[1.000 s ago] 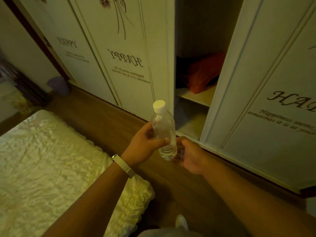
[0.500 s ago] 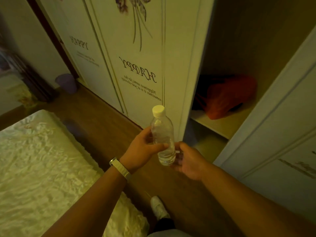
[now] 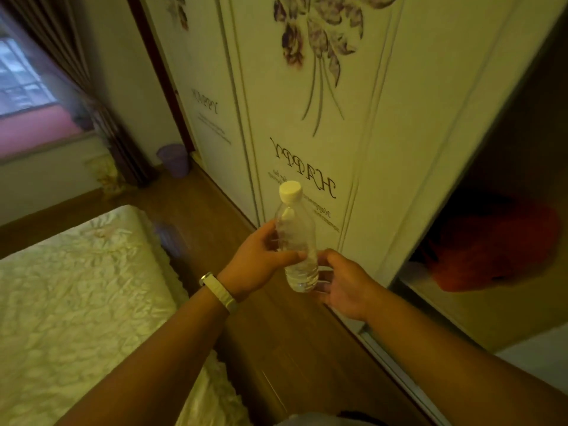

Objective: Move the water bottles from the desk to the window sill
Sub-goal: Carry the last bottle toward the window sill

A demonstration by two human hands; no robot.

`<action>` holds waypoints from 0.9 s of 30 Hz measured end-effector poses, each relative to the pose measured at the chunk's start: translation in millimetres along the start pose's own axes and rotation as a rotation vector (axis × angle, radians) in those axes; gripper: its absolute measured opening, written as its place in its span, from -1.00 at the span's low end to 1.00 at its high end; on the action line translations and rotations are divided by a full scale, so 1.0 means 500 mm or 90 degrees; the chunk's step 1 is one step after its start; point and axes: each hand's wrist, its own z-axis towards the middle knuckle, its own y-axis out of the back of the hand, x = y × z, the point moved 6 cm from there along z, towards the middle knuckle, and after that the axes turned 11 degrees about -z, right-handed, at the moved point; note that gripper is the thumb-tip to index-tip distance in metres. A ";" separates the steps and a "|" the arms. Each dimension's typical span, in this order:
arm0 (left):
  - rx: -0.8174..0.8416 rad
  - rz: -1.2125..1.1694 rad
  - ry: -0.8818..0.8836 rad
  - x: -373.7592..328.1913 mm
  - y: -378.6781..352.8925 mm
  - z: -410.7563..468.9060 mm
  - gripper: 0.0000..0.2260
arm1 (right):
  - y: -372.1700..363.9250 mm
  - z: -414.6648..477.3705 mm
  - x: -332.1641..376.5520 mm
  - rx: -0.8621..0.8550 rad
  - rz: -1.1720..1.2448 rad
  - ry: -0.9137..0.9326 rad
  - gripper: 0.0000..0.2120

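1. Since half a second ago my view has swung left: the window sill (image 3: pixel 40 139) has come into sight at the far left and the open wardrobe bay has slid to the right edge. My grip on the bottle has not changed.
2. FAR LEFT: The sill sits under a lit window, beside a dark curtain (image 3: pixel 101 118). It is well apart from my hands.
3. LOWER LEFT: A bed (image 3: pixel 76 287) with a crumpled pale cover. A small purple bin (image 3: pixel 173 159) stands on the wooden floor beyond it.
4. CENTRE: My left hand (image 3: pixel 258 262), with a pale wristband (image 3: pixel 219 292), is wrapped round the middle of the water bottle (image 3: pixel 296 241), thumb across the front. The bottle is upright in mid-air, white cap (image 3: pixel 290 192) on.
5. I judge the bottle to be thin clear plastic: light, smooth, and likely to dent if squeezed. How full it is I cannot tell. The mid-body is a sound place to hold it, with the base the spot for a second hand.
6. RIGHT OF CENTRE: My right hand (image 3: pixel 344 284) lies loose and uncurled just beside the bottle's base. I cannot tell whether it touches.
7. RIGHT: A wardrobe door (image 3: pixel 307 118) printed with flowers, then the open bay holding a red bag (image 3: pixel 491 250).
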 end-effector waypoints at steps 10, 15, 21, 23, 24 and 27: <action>-0.167 0.000 0.011 -0.002 0.193 0.101 -0.43 | -0.149 0.205 0.095 0.128 -0.081 -0.040 -0.81; -0.255 -0.010 0.018 -0.001 0.289 0.183 -0.45 | -0.225 0.338 0.155 0.200 -0.137 -0.073 -0.79; -0.340 0.012 0.016 -0.038 0.389 0.311 -0.46 | -0.300 0.492 0.269 0.267 -0.198 -0.080 -0.77; -0.362 0.003 0.004 -0.051 0.417 0.343 -0.49 | -0.327 0.535 0.304 0.285 -0.211 -0.076 -0.78; -0.371 0.000 -0.007 -0.058 0.430 0.356 -0.49 | -0.341 0.554 0.320 0.296 -0.218 -0.076 -0.79; -0.399 -0.006 -0.023 -0.075 0.471 0.386 -0.50 | -0.383 0.600 0.351 0.320 -0.244 -0.089 -0.79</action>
